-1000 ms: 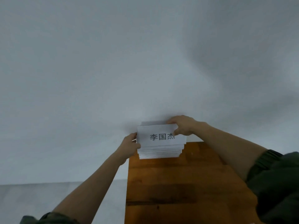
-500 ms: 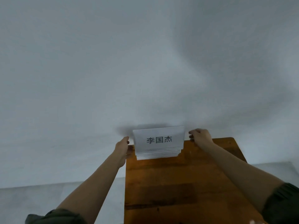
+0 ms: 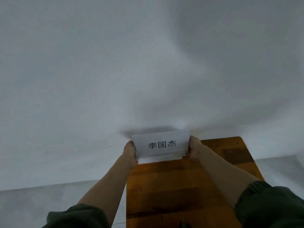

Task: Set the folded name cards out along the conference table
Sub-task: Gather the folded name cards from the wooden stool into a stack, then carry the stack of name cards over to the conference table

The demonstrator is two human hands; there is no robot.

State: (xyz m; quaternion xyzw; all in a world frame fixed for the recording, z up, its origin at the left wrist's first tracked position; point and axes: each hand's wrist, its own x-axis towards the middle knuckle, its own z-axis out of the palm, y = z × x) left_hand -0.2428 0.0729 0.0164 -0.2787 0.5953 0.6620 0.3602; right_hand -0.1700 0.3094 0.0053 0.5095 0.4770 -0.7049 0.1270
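Here both hands [image 3: 130, 151] [image 3: 195, 149] apparently clasp the card stack's [image 3: 162, 145] ends.

Top name card [image 3: 162, 143] of stack reads "李国杰" in dark print.

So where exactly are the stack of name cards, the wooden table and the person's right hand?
stack of name cards [image 3: 162, 144]: head view, on the printed face of the top card.
wooden table [image 3: 172, 191]: head view, on its bare top between the forearms.
right hand [image 3: 195, 148]: head view, on the back of the hand.
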